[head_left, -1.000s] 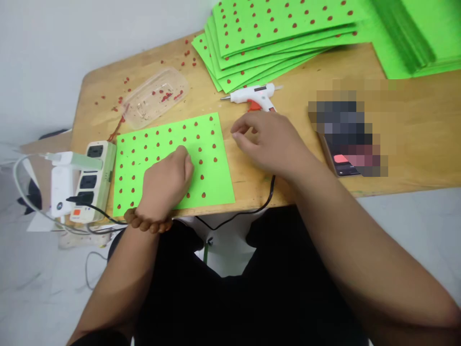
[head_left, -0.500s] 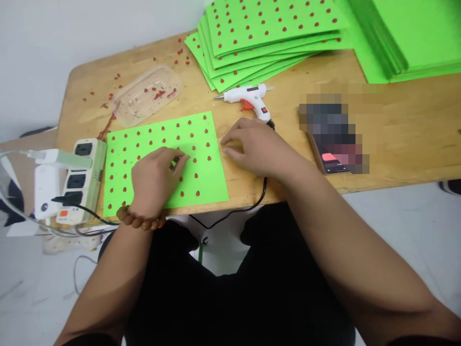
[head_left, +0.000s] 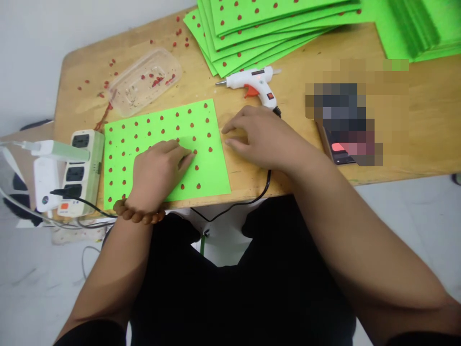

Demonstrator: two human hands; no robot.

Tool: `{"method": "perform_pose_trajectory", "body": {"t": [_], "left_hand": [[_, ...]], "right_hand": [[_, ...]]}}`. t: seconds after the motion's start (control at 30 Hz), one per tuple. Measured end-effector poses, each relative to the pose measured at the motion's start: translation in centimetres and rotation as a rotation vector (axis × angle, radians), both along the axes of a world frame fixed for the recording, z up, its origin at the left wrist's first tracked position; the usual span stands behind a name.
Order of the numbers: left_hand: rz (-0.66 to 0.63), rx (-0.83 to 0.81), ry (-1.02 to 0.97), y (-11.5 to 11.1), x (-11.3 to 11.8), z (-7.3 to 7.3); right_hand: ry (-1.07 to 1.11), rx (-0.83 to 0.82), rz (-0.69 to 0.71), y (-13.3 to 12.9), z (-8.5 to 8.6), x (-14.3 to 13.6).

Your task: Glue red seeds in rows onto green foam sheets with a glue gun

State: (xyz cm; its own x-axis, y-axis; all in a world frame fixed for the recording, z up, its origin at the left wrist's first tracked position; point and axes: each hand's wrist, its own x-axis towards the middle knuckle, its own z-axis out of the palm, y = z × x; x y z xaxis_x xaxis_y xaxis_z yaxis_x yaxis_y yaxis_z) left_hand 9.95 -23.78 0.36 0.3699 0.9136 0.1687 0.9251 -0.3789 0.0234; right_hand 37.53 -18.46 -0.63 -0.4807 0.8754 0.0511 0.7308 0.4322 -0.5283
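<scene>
At your table's near edge (head_left: 425, 149), the green sheet (head_left: 219, 178) lies partly under your left hand (head_left: 158, 168), long axis running left-right. Left thumb and forefinger nearly meet at a red dot (head_left: 195, 152); can't tell if they grip it. Left is the nearer hand. Your right hand (head_left: 264, 134) sits just off the sheet's right edge, thumb and forefinger parted, nothing visible between. Beyond: glue gun (head_left: 248, 79), nozzle pointing left, then stacked dotted sheets (head_left: 248, 30).

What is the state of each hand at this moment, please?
Left hand: closed, fingertips together over the green sheet; whether it holds anything cannot be told.
Right hand: open, thumb and fingers apart, nothing visible between them.
</scene>
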Motion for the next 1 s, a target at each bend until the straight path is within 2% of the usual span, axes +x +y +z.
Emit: {"method": "perform_pose_trajectory", "body": {"t": [0.13, 0.33, 0.47, 0.6, 0.87, 1.0], "left_hand": [[0.005, -0.018, 0.047, 0.0, 0.1, 0.4], [-0.005, 0.083, 0.054, -0.3, 0.3, 0.1], [-0.061, 0.082, -0.044, -0.8, 1.0, -0.2], [-0.113, 0.048, -0.052, -1.0, 1.9, -0.4], [-0.21, 0.076, 0.058, -1.4, 2.3, -0.3], [-0.21, 0.062, 0.089, -1.4, 2.4, -0.2]], "right_hand": [[-0.001, 0.026, -0.012, 0.0, -0.3, 0.0], [-0.008, 0.044, -0.017, -0.1, -0.3, 0.0], [-0.023, 0.037, 0.042, -0.2, 0.1, -0.4], [-0.047, 0.03, 0.103, -0.4, 0.3, -0.8], [-0.061, 0.028, 0.105, -0.6, 0.2, -0.9], [-0.059, 0.029, 0.105, -0.6, 0.3, -0.9]]}}
